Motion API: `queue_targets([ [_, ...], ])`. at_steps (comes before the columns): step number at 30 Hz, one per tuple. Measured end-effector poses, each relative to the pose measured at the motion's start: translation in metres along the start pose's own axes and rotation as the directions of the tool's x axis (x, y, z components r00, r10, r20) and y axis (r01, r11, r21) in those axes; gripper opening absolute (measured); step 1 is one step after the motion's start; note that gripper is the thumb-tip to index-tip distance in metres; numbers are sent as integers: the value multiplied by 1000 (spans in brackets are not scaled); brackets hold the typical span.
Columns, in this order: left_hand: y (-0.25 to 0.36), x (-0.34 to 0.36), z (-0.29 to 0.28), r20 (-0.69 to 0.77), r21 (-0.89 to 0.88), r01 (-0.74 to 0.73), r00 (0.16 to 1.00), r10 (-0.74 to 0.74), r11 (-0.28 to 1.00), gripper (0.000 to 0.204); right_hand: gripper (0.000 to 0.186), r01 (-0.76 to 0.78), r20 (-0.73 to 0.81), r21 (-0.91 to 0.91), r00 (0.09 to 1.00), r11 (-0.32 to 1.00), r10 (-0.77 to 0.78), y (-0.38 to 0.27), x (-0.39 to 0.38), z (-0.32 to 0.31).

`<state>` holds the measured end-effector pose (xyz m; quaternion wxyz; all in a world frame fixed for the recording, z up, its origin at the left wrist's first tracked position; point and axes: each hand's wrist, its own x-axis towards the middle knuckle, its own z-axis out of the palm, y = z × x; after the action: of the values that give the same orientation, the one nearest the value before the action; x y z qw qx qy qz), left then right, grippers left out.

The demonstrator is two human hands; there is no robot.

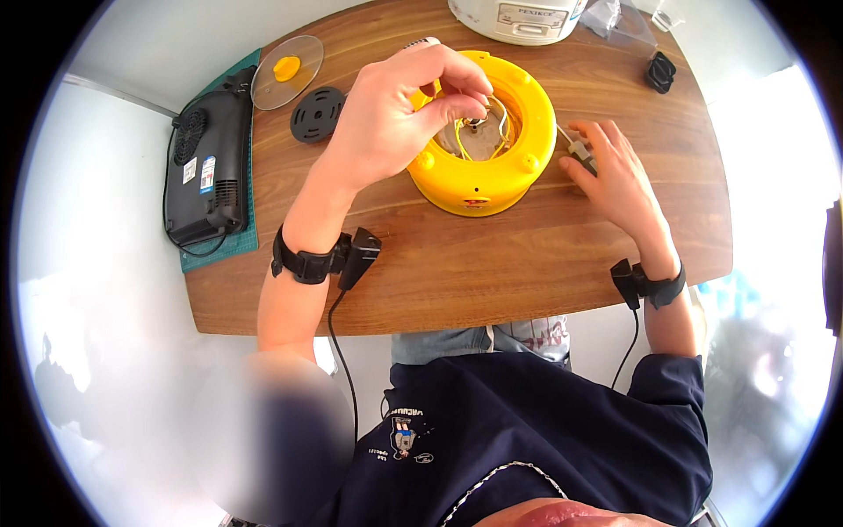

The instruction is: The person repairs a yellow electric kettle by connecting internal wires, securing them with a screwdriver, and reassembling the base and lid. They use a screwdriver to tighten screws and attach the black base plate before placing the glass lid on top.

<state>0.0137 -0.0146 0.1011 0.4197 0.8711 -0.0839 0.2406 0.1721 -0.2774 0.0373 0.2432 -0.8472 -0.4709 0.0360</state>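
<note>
A yellow ring-shaped housing sits on the wooden desk, with yellow and white wires inside its opening. My left hand arches over the housing's left side, thumb and index finger pinched above the opening; what they grip is too small to make out. My right hand lies just right of the housing, fingers curled on a small dark-and-pale object with a thin pale piece extending from it, partly hidden under the fingers.
A black appliance lies on a green mat at left, beside a clear lid and dark slotted disc. A white appliance, clear plastic container and small black part stand toward the back.
</note>
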Motion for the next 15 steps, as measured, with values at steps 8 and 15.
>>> queue_targets([
  [8, -7, -8, 3, -26, -305, 105, 993, -118, 947, 27, 13, 253, -366, 170, 913, 953, -177, -53, 31, -32],
  [15, 4, -14, 3, -7, -272, 137, 990, -144, 952, 39, 16, 527, -374, 234, 824, 817, -425, -85, 52, -20],
])
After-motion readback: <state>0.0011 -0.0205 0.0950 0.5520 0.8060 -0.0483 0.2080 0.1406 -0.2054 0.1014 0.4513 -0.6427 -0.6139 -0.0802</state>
